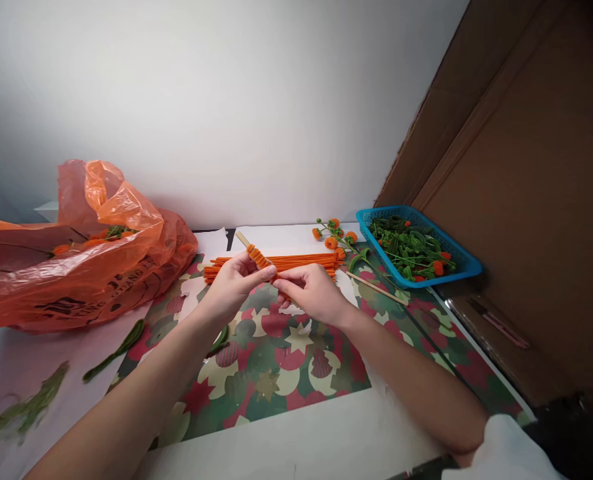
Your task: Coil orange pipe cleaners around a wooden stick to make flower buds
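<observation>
Behind your work a plain pale wall [286, 127] is standing, and below it the desk [256, 448] is carrying a patterned sheet [296, 380] with stars and egg shapes in red, green and cream. Above that sheet you are holding a light stick [241, 238] aslant, its bare upper end pointing away and to the left, with a fuzzy orange coil [259, 258] winding around it. Your left hand [234, 283] is closing thumb and fingers on the coil; your right hand [314, 293] is pinching near its lower end, fingers curling in. Your two thumbs are almost meeting, and your forearms are forming a V from the lower corners.

Just beyond your hands, a bundle of orange strips [299, 260] is lying crosswise. To its right, orange flowers [331, 243] on green stems are resting near a thin rod [376, 288]. Farther right, a blue basket [469, 268] is holding green stems and orange blooms beside a cardboard panel [531, 180].

Off to the left, an orange plastic bag [141, 223] is holding more flowers and showing black printing [71, 307]: capitals are appearing, "ANG" seemingly among them, but creases are keeping the words from reading whole.
</observation>
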`<state>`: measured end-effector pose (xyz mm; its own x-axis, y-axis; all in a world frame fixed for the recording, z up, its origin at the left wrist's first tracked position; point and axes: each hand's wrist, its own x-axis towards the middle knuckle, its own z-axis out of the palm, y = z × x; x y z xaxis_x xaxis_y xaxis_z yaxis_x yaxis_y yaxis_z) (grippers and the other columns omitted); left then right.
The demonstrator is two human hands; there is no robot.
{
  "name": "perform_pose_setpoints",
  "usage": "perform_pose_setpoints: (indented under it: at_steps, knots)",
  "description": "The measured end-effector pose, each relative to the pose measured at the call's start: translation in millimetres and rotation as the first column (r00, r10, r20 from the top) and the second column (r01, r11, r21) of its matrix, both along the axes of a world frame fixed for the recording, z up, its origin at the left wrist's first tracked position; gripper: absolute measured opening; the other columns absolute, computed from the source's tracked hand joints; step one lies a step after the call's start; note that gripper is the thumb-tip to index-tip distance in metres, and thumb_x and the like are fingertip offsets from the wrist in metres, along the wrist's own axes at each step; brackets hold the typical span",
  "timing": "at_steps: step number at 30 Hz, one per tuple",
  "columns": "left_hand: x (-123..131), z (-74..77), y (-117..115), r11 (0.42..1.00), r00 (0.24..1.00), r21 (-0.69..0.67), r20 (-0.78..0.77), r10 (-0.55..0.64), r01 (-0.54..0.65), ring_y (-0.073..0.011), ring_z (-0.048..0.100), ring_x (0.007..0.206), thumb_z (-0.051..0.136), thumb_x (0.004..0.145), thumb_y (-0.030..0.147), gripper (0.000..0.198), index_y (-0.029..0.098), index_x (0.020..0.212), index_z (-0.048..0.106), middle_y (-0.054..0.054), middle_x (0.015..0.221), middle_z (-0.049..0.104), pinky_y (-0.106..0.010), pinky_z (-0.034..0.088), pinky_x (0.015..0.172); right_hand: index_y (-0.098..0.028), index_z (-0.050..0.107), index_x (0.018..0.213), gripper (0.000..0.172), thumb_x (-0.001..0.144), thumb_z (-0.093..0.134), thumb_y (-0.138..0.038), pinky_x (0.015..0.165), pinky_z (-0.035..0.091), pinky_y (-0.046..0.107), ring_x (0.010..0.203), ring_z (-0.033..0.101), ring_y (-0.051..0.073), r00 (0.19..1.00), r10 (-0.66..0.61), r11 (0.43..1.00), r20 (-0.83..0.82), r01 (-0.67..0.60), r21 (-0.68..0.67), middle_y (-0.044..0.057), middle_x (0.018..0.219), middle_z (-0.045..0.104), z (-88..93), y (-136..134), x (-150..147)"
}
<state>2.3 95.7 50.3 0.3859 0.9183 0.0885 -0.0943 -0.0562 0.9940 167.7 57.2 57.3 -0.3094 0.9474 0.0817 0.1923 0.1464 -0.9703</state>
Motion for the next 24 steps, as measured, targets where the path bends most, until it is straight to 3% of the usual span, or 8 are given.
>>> perform_pose_setpoints:
  at_steps: [5, 8, 10, 13, 16, 21, 24]
  knots:
    - [2.2, 2.4, -2.7, 0.998, 0.996, 0.0, -0.06, 0.059, -0.059, -0.0141, 0.058, 0.072, 0.072, 0.072, 0.035, 0.026, 0.017, 0.086, 0.061, -0.001, 0.079, 0.064, -0.027, 0.045, 0.071, -0.014, 0.068, 0.069, 0.027, 0.086, 0.051, -0.026, 0.055, 0.039, 0.022, 0.053, 0.055, 0.011, 0.966, -0.145, 0.953, 0.213, 0.079, 0.291, 0.001, 0.057, 0.061, -1.9, -2.8, -1.0]
    - [3.6, 3.5, -4.0, 0.997, 0.995, -0.01, -0.07, 0.072, -0.073, -0.0128, 0.057, 0.071, 0.072, 0.072, 0.035, 0.025, 0.017, 0.085, 0.06, 0.0, 0.078, 0.062, -0.024, 0.044, 0.067, -0.014, 0.068, 0.069, 0.026, 0.086, 0.052, -0.025, 0.054, 0.037, 0.022, 0.052, 0.053, 0.01, 0.949, -0.18, 0.938, 0.258, 0.086, 0.336, 0.0, 0.055, 0.061, -1.3, -3.1, -1.7]
    - [3.4, 2.7, -3.2, 0.998, 0.997, -0.022, -0.051, 0.053, -0.054, -0.013, 0.057, 0.073, 0.072, 0.073, 0.033, 0.024, 0.017, 0.086, 0.061, -0.001, 0.08, 0.063, -0.024, 0.044, 0.067, -0.014, 0.068, 0.07, 0.026, 0.087, 0.051, -0.025, 0.055, 0.038, 0.022, 0.053, 0.054, 0.011, 0.962, -0.156, 0.953, 0.226, 0.086, 0.291, 0.001, 0.057, 0.061, -1.4, -2.5, -1.9]
    - [0.0, 1.7, 0.7, 0.999, 1.0, -0.053, 0.026, -0.002, 0.004, -0.0131, 0.058, 0.074, 0.071, 0.074, 0.033, 0.021, 0.018, 0.085, 0.062, -0.001, 0.08, 0.063, -0.024, 0.046, 0.069, -0.014, 0.066, 0.073, 0.023, 0.086, 0.051, -0.026, 0.055, 0.043, 0.022, 0.054, 0.058, 0.011, 0.996, -0.05, 0.994, 0.075, 0.042, 0.102, 0.0, 0.061, 0.061, -0.6, -0.9, -1.5]
    - [-6.0, 4.8, 4.8, 0.996, 0.992, -0.092, 0.128, -0.002, 0.014, -0.0121, 0.057, 0.068, 0.072, 0.073, 0.036, 0.023, 0.019, 0.086, 0.065, 0.0, 0.076, 0.063, -0.023, 0.047, 0.065, -0.013, 0.062, 0.068, 0.024, 0.084, 0.054, -0.028, 0.052, 0.044, 0.021, 0.05, 0.058, 0.01, 0.995, 0.045, 0.996, -0.094, -0.052, -0.073, 0.0, 0.059, 0.059, 2.9, 1.1, -0.3]
    - [-12.4, 15.9, 4.0, 0.99, 0.968, -0.135, 0.25, -0.006, 0.042, -0.017, 0.064, 0.087, 0.077, 0.068, 0.028, 0.03, 0.02, 0.096, 0.068, -0.004, 0.094, 0.068, -0.026, 0.052, 0.077, -0.012, 0.059, 0.061, 0.037, 0.078, 0.062, -0.045, 0.045, 0.038, 0.018, 0.047, 0.054, 0.007, 0.954, 0.131, 0.971, -0.27, -0.178, -0.157, -0.001, 0.056, 0.059, 8.6, 4.1, 2.9]
    - [-11.2, 19.5, 0.8, 0.985, 0.963, -0.171, 0.264, 0.045, 0.001, -0.0175, 0.066, 0.086, 0.08, 0.065, 0.025, 0.033, 0.02, 0.096, 0.069, -0.005, 0.092, 0.07, -0.024, 0.054, 0.075, -0.012, 0.059, 0.062, 0.04, 0.077, 0.063, -0.049, 0.045, 0.037, 0.018, 0.046, 0.053, 0.006, 0.932, 0.164, 0.956, -0.323, -0.232, -0.182, -0.001, 0.056, 0.059, 9.0, 4.8, 4.5]
